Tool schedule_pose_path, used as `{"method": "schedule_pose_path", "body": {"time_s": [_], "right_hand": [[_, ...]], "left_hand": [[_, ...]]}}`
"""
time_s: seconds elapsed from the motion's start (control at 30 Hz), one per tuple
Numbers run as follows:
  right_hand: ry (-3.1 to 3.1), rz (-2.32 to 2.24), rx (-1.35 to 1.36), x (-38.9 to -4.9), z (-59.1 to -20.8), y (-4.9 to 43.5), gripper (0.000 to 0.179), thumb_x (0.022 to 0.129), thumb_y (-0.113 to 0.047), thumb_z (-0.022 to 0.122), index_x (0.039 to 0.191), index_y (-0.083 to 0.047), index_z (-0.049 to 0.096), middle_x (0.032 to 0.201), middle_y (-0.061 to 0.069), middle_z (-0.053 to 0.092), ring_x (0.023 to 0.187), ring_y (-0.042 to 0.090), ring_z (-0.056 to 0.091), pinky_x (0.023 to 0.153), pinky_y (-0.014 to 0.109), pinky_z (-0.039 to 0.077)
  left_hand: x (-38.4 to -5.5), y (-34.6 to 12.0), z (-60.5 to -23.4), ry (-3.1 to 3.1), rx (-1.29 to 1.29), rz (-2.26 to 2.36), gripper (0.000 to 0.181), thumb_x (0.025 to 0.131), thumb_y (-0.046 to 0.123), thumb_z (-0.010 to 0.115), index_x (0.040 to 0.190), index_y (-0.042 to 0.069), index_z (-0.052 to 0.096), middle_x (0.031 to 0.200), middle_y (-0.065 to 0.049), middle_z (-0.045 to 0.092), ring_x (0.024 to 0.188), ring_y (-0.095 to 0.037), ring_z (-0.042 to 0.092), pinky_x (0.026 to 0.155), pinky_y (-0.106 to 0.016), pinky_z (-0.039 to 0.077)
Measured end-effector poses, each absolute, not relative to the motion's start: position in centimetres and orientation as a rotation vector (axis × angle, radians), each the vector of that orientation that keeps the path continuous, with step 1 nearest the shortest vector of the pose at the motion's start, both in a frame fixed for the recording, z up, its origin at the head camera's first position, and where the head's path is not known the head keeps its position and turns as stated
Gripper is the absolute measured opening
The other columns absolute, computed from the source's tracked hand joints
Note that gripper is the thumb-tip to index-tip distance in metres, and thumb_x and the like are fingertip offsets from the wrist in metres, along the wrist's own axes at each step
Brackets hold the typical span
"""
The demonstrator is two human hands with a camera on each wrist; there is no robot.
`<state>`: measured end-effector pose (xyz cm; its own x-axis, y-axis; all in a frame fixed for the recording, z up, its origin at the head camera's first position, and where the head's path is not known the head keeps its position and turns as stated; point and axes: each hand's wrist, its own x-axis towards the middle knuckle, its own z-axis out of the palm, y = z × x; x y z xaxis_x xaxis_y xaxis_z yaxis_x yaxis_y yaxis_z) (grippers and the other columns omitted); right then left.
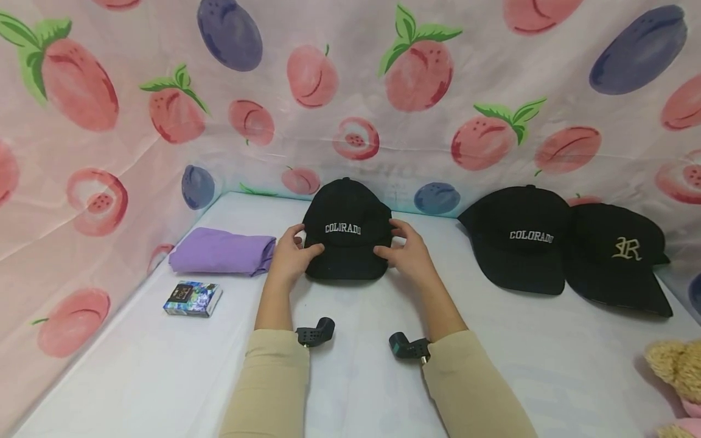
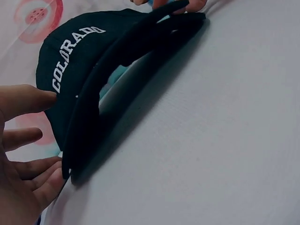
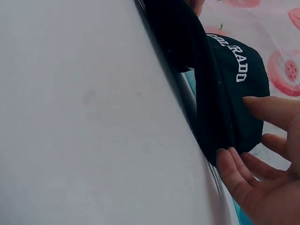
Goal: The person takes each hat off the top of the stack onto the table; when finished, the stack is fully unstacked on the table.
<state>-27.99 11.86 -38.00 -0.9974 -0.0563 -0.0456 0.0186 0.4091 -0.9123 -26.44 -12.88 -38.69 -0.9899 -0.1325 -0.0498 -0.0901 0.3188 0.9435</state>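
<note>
A black baseball cap [image 1: 346,210] with white COLORADO lettering sits upright at the back middle of the table, its brim towards me. My left hand [image 1: 288,254] holds its left side, thumb at the front by the brim and fingers along the side. On the opposite side my right hand [image 1: 409,250] grips it the same way. In the left wrist view the curved brim [image 2: 89,101] arches, with a gap under it. The right wrist view has the thumb on the crown [image 3: 248,91] and fingertips at the brim's edge.
Left of the cap lie a folded purple cloth [image 1: 219,252] and a small blue patterned box [image 1: 193,298]. At the right stand another COLORADO cap [image 1: 520,243] and a black cap with a gold R [image 1: 616,255], overlapping. A plush toy [image 1: 679,368] shows at the right edge. A fruit-print curtain [image 1: 361,73] hangs behind.
</note>
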Motion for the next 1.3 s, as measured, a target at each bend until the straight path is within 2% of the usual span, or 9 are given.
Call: {"method": "schedule_pose_path", "body": {"time_s": [0.1, 0.3, 0.47, 0.67, 0.87, 1.3], "right_hand": [[2.586, -1.642, -0.041, -27.8, -38.1, 11.7, 0.079, 0.093, -0.014, 0.074, 0.161, -0.018, 0.035, 0.16, 0.015, 0.043, 0.113, 0.029, 0.062, 0.084, 0.032, 0.056], [2.57, -1.645, -0.05, -27.6, -38.4, 11.7, 0.077, 0.093, -0.009, 0.073, 0.16, -0.019, 0.038, 0.16, 0.012, 0.043, 0.103, 0.024, 0.064, 0.084, 0.03, 0.055], [2.533, -1.684, -0.089, -27.8, -38.9, 11.9, 0.077, 0.092, -0.007, 0.072, 0.16, -0.018, 0.039, 0.16, 0.013, 0.043, 0.093, 0.018, 0.065, 0.081, 0.028, 0.056], [2.527, -1.7, -0.095, -27.7, -38.8, 11.8, 0.078, 0.092, -0.009, 0.074, 0.16, -0.021, 0.039, 0.16, 0.012, 0.042, 0.093, 0.017, 0.062, 0.081, 0.027, 0.055], [2.569, -1.681, -0.117, -27.7, -38.3, 11.7, 0.077, 0.09, -0.009, 0.074, 0.159, -0.021, 0.041, 0.157, 0.01, 0.044, 0.09, 0.018, 0.056, 0.076, 0.027, 0.052], [2.585, -1.7, -0.127, -27.8, -37.4, 11.7, 0.08, 0.089, -0.006, 0.075, 0.16, -0.02, 0.041, 0.157, 0.013, 0.044, 0.094, 0.021, 0.058, 0.074, 0.027, 0.051]], "left_hand": [[-26.4, -12.8, -38.7, -2.564, 0.197, -1.777, 0.076, 0.093, 0.021, 0.072, 0.159, 0.008, 0.036, 0.155, -0.027, 0.044, 0.144, -0.038, 0.046, 0.119, -0.053, 0.037], [-26.4, -12.4, -38.6, -2.59, 0.181, -1.75, 0.079, 0.09, 0.019, 0.074, 0.159, 0.007, 0.036, 0.148, -0.025, 0.05, 0.135, -0.038, 0.052, 0.116, -0.053, 0.041], [-26.5, -12.2, -38.8, -2.551, 0.213, -1.781, 0.08, 0.089, 0.016, 0.076, 0.159, 0.007, 0.037, 0.154, -0.025, 0.045, 0.138, -0.038, 0.049, 0.118, -0.052, 0.04], [-26.5, -12.2, -38.9, -2.483, 0.223, -1.833, 0.08, 0.087, 0.014, 0.077, 0.158, 0.008, 0.04, 0.157, -0.022, 0.043, 0.138, -0.036, 0.05, 0.115, -0.051, 0.043], [-26.5, -12.3, -38.8, -2.476, 0.215, -1.862, 0.081, 0.087, 0.012, 0.077, 0.159, 0.008, 0.039, 0.158, -0.021, 0.042, 0.139, -0.035, 0.05, 0.115, -0.05, 0.044], [-26.2, -12.3, -37.9, -2.498, 0.197, -1.796, 0.079, 0.087, 0.017, 0.077, 0.158, 0.011, 0.041, 0.159, -0.021, 0.038, 0.137, -0.036, 0.049, 0.113, -0.051, 0.045]]}}
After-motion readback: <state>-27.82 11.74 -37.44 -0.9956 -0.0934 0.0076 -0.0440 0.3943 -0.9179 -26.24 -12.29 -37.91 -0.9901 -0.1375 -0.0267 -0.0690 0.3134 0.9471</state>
